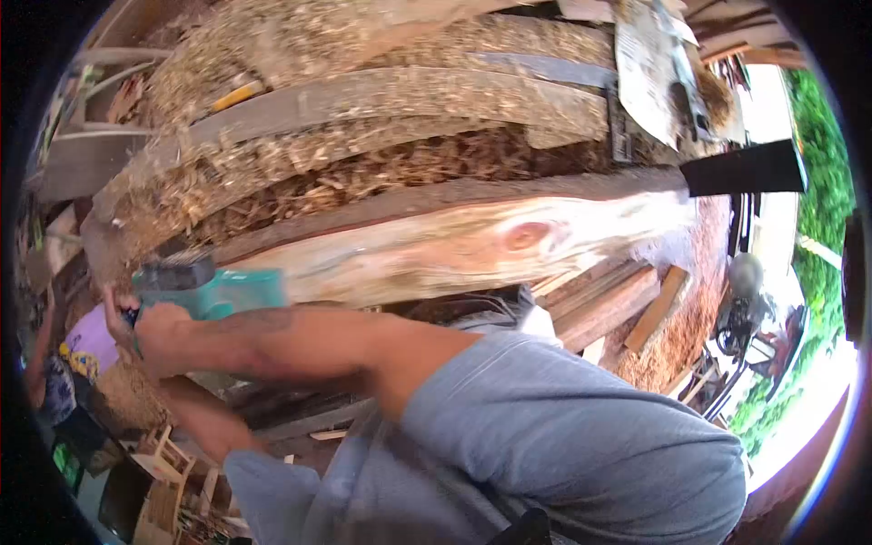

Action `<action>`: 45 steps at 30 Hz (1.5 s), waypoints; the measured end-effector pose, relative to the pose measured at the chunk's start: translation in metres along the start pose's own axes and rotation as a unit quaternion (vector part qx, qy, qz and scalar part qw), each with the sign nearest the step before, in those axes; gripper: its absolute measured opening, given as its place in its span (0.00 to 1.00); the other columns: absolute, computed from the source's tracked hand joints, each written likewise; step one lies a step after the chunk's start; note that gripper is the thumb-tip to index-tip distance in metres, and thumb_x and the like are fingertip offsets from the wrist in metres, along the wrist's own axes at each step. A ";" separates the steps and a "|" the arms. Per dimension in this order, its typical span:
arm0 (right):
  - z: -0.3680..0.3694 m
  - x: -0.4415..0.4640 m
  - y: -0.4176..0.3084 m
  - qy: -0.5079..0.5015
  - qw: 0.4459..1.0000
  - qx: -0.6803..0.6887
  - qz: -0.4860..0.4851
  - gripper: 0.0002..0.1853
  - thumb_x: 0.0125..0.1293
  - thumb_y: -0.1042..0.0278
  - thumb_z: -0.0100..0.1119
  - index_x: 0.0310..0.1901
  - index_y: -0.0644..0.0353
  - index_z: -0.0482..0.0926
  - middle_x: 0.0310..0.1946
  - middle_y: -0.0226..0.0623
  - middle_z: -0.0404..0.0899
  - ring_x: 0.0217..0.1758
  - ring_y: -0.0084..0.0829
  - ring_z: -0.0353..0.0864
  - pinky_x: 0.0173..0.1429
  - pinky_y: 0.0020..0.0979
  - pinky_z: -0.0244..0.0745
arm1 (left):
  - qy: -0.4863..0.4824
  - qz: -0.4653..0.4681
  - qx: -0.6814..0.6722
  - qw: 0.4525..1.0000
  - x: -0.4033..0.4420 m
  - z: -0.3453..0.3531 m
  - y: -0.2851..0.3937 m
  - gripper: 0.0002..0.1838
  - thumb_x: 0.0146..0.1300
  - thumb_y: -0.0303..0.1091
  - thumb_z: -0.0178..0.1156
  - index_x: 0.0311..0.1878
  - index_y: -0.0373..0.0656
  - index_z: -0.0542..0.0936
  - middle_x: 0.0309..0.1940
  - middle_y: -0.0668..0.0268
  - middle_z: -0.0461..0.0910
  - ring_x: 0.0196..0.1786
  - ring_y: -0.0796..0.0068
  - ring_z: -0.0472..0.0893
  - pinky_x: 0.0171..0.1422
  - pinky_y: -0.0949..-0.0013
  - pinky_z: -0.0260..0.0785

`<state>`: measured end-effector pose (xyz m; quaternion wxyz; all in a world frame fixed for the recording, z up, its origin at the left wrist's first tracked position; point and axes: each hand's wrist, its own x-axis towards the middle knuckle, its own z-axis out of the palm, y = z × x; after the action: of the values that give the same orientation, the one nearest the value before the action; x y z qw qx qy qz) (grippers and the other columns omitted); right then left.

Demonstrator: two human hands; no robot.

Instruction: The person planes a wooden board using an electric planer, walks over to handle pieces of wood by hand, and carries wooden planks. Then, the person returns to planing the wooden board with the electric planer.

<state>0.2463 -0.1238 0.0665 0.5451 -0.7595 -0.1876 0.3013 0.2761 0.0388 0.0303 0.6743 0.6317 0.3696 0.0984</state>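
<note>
A teal and black electric hand planer, smeared by motion, is at the left end of a long pale wooden plank with a dark knot. My right hand is closed around the planer's handle, its arm stretched across the view from the right. Just beyond it, at the planer's left end, my left hand is also closed on the tool. Part of the left wrist is hidden behind the right one. The planer's underside cannot be seen.
Wood shavings cover the boards behind the plank. A yellow-handled tool lies among them. Offcuts are stacked on the near side. A dark block is at the plank's right end. A person in a purple top is at far left; a motorcycle stands right.
</note>
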 end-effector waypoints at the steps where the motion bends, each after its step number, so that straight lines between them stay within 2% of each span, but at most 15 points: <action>1: 0.000 -0.007 0.005 -0.024 0.999 -0.023 -0.013 0.18 0.55 0.59 0.65 0.41 0.64 0.88 0.41 0.48 0.87 0.48 0.41 0.89 0.49 0.39 0.83 | -0.012 0.011 0.009 1.000 -0.020 0.012 -0.007 0.16 0.71 0.42 0.60 0.27 0.48 0.73 0.17 0.75 0.66 0.22 0.81 0.66 0.30 0.73 0.60; 4: -0.033 -0.069 0.030 -0.005 0.999 -0.023 -0.029 0.16 0.52 0.60 0.65 0.38 0.63 0.88 0.37 0.48 0.88 0.45 0.41 0.89 0.47 0.40 0.84 | -0.032 0.055 0.036 0.997 -0.074 0.037 -0.026 0.15 0.71 0.41 0.60 0.29 0.48 0.73 0.17 0.75 0.66 0.22 0.82 0.66 0.30 0.74 0.60; 6: -0.089 -0.138 0.055 -0.082 0.990 -0.086 -0.078 0.15 0.51 0.59 0.63 0.31 0.64 0.88 0.31 0.49 0.87 0.40 0.45 0.90 0.43 0.44 0.84 | -0.070 0.064 0.036 0.995 -0.090 0.041 -0.053 0.12 0.73 0.39 0.58 0.33 0.44 0.77 0.17 0.75 0.66 0.22 0.84 0.66 0.31 0.74 0.61; 8: -0.131 -0.207 0.082 -0.079 0.985 -0.132 -0.081 0.14 0.51 0.59 0.62 0.28 0.63 0.87 0.28 0.53 0.85 0.36 0.48 0.89 0.41 0.47 0.84 | -0.183 0.152 0.054 0.970 -0.166 0.098 -0.074 0.11 0.74 0.36 0.56 0.38 0.40 0.80 0.17 0.75 0.66 0.23 0.84 0.67 0.32 0.75 0.63; 9: -0.159 -0.246 0.090 -0.081 0.990 -0.114 -0.002 0.17 0.53 0.55 0.65 0.29 0.64 0.86 0.27 0.53 0.85 0.37 0.50 0.88 0.41 0.47 0.84 | -0.155 0.255 0.143 0.944 -0.204 0.128 -0.086 0.10 0.73 0.34 0.56 0.41 0.37 0.81 0.17 0.74 0.69 0.23 0.84 0.69 0.32 0.75 0.65; 10: -0.182 -0.280 0.101 -0.089 0.988 -0.114 0.048 0.22 0.55 0.49 0.68 0.29 0.66 0.84 0.27 0.53 0.84 0.36 0.53 0.87 0.42 0.48 0.83 | -0.179 0.157 0.046 0.970 -0.230 0.150 -0.103 0.09 0.72 0.32 0.57 0.43 0.36 0.82 0.18 0.72 0.74 0.23 0.82 0.73 0.32 0.74 0.68; 12: -0.227 -0.350 0.123 -0.081 0.980 -0.141 0.115 0.27 0.57 0.43 0.69 0.36 0.66 0.82 0.25 0.53 0.82 0.34 0.54 0.86 0.42 0.49 0.82 | -0.248 0.151 0.022 0.957 -0.297 0.206 -0.124 0.10 0.70 0.32 0.59 0.46 0.36 0.82 0.21 0.68 0.80 0.26 0.79 0.78 0.38 0.74 0.71; 13: -0.248 -0.386 0.135 -0.047 0.979 -0.148 0.130 0.24 0.55 0.47 0.69 0.30 0.67 0.83 0.26 0.54 0.83 0.34 0.54 0.86 0.41 0.49 0.83 | -0.277 0.155 0.045 0.947 -0.331 0.236 -0.130 0.11 0.69 0.33 0.58 0.47 0.35 0.82 0.22 0.68 0.81 0.29 0.78 0.79 0.42 0.72 0.73; 15: -0.293 -0.447 0.150 -0.061 0.970 -0.112 0.208 0.34 0.56 0.36 0.70 0.39 0.68 0.81 0.29 0.55 0.83 0.37 0.54 0.86 0.42 0.48 0.82 | -0.364 0.092 -0.016 0.927 -0.388 0.294 -0.145 0.08 0.71 0.29 0.58 0.46 0.35 0.81 0.30 0.67 0.83 0.30 0.80 0.79 0.40 0.74 0.73; 17: -0.326 -0.504 0.162 0.020 0.966 -0.094 0.239 0.29 0.57 0.42 0.72 0.43 0.66 0.83 0.35 0.51 0.85 0.40 0.47 0.87 0.46 0.41 0.81 | -0.412 0.100 0.075 0.903 -0.435 0.346 -0.163 0.07 0.71 0.31 0.59 0.43 0.38 0.83 0.35 0.67 0.83 0.33 0.80 0.80 0.39 0.75 0.73; 20: -0.373 -0.576 0.174 0.096 0.917 -0.003 0.386 0.22 0.56 0.60 0.76 0.47 0.66 0.84 0.35 0.38 0.86 0.37 0.21 0.80 0.44 0.31 0.77 | -0.466 0.159 0.033 0.870 -0.506 0.425 -0.177 0.10 0.67 0.35 0.65 0.37 0.37 0.84 0.25 0.62 0.84 0.28 0.77 0.83 0.33 0.70 0.75; 24: -0.405 -0.669 0.221 0.146 0.906 -0.060 0.393 0.20 0.52 0.59 0.74 0.39 0.67 0.83 0.25 0.33 0.82 0.29 0.20 0.75 0.34 0.31 0.72 | -0.522 0.161 0.020 0.838 -0.587 0.486 -0.230 0.09 0.66 0.33 0.65 0.41 0.36 0.84 0.24 0.50 0.84 0.27 0.61 0.87 0.29 0.63 0.76; 35: -0.362 -0.548 0.175 -0.054 0.930 -0.036 0.361 0.25 0.52 0.52 0.77 0.39 0.68 0.82 0.22 0.41 0.82 0.25 0.33 0.82 0.33 0.38 0.76 | -0.441 0.111 0.077 0.887 -0.481 0.393 -0.166 0.13 0.67 0.38 0.65 0.37 0.36 0.83 0.25 0.56 0.84 0.28 0.71 0.86 0.30 0.66 0.76; 38: -0.336 -0.483 0.154 -0.109 0.949 -0.105 0.278 0.27 0.53 0.48 0.77 0.38 0.69 0.82 0.21 0.44 0.81 0.25 0.37 0.83 0.33 0.39 0.76 | -0.377 0.077 0.058 0.921 -0.431 0.343 -0.153 0.13 0.69 0.39 0.64 0.37 0.37 0.83 0.24 0.67 0.83 0.26 0.81 0.81 0.29 0.73 0.73; 45: -0.260 -0.355 0.099 -0.116 0.954 -0.054 0.272 0.31 0.53 0.45 0.77 0.42 0.70 0.82 0.22 0.47 0.81 0.25 0.38 0.84 0.34 0.40 0.76 | -0.333 -0.024 -0.046 0.941 -0.320 0.254 -0.110 0.16 0.73 0.41 0.61 0.33 0.37 0.79 0.17 0.72 0.75 0.20 0.86 0.74 0.23 0.77 0.65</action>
<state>0.1491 -0.5609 0.1213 0.3758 -0.7697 -0.0520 0.5135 0.1715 -0.3710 0.0300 0.7892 0.5878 0.1337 -0.1172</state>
